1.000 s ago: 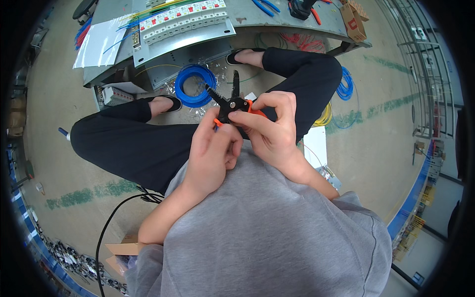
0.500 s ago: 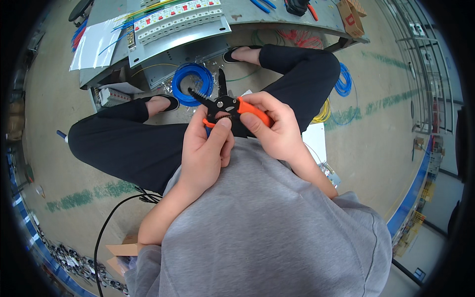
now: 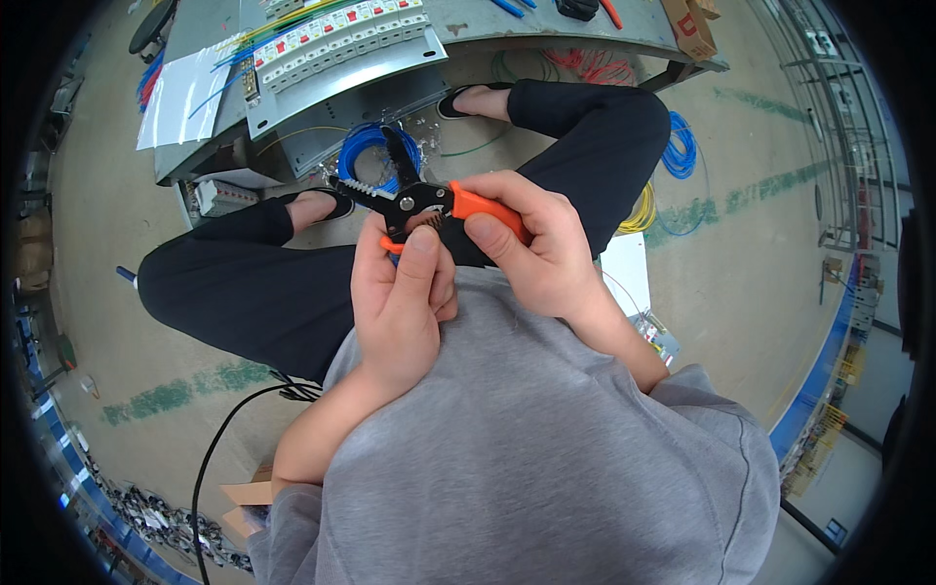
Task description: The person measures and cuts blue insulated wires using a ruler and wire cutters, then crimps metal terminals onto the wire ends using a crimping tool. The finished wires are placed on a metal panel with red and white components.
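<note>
A: Where are the black metal wire-stripping pliers [image 3: 408, 202]?

B: Held over the black cloth trousers [image 3: 244, 283], between both bare hands, with their jaws spread: one points toward ten o'clock, the other nearly to twelve.

A: And the hands?

B: Apart from each other, each clamped on the pliers. The right hand [image 3: 546, 244], between three and four o'clock from the pivot, grips an orange handle [image 3: 468, 202]; the left hand [image 3: 395, 317], at six, holds the other side, mostly hiding that handle.

A: What's around?

B: Beyond the jaws, at eleven, a thick round coil of bright blue cable [image 3: 363, 139]. Farther along eleven, a row of white plastic breakers with red switches [image 3: 341, 44] on a silvery metal plate [image 3: 432, 49]. At three, a coil of yellow wire [image 3: 640, 212]; between two and three, a looser blue coil [image 3: 679, 146].
</note>
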A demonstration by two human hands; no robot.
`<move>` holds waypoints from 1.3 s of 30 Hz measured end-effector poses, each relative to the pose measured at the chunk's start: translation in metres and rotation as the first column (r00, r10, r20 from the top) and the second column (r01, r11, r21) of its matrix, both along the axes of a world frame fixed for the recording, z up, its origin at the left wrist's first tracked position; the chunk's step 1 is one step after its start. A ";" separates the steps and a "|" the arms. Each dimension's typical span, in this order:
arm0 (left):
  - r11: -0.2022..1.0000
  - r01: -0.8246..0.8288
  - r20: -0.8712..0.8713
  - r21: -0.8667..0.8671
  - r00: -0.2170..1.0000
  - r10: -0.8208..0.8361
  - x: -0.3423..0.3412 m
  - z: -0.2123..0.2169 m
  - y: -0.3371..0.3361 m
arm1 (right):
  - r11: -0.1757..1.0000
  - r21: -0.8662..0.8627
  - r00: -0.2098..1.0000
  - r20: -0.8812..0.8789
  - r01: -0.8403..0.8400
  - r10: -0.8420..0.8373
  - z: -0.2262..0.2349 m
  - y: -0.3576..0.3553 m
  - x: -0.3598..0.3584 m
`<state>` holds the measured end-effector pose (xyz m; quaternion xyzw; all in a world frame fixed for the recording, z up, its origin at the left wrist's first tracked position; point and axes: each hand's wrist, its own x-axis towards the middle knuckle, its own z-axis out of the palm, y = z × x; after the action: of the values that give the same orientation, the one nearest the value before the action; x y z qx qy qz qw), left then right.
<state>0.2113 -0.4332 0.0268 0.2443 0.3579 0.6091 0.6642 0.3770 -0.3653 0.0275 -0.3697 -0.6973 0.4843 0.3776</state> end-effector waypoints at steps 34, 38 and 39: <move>0.998 0.006 -0.239 -0.058 0.971 -0.020 0.004 0.000 0.005 | 0.996 -0.044 0.978 0.190 -0.083 0.090 0.003 -0.002 -0.009; 0.997 0.064 -0.177 -0.042 0.982 -0.070 -0.001 -0.010 0.008 | 0.955 -0.251 0.965 0.162 -0.161 0.205 -0.003 -0.006 -0.012; 0.995 0.092 -0.196 -0.041 0.976 -0.098 0.001 -0.008 0.007 | 0.956 -0.244 0.958 0.194 -0.163 0.213 -0.006 -0.004 -0.009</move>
<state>0.2123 -0.4261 0.0190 0.3098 0.4194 0.5437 0.6576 0.3676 -0.3698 0.0217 -0.3925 -0.7072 0.5507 0.2062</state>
